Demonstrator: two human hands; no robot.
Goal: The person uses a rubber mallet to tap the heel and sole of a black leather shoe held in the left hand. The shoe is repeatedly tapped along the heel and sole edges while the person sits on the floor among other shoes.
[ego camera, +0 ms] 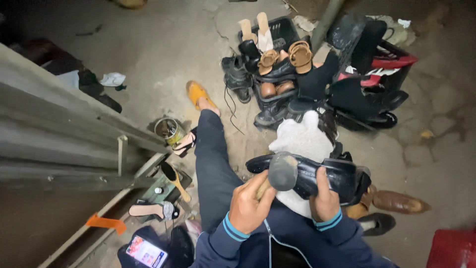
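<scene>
My left hand [247, 208] grips the wooden handle of a hammer whose grey head [283, 171] rests against a black leather shoe [342, 176]. My right hand [325, 201] holds that shoe from below, thumb over its side, above my lap. A white cloth [302, 141] lies under the shoe on my knee. My leg in dark blue trousers [213, 159] stretches forward, ending in an orange sandal [197, 93].
A pile of black and tan shoes [277, 74] and dark crates [377, 64] stand ahead. A tin can [168, 130], a brush [174, 179] and a lit phone [146, 251] lie at the left by a metal wall [54, 139]. A brown shoe [399, 201] and a red box [453, 248] sit on the right.
</scene>
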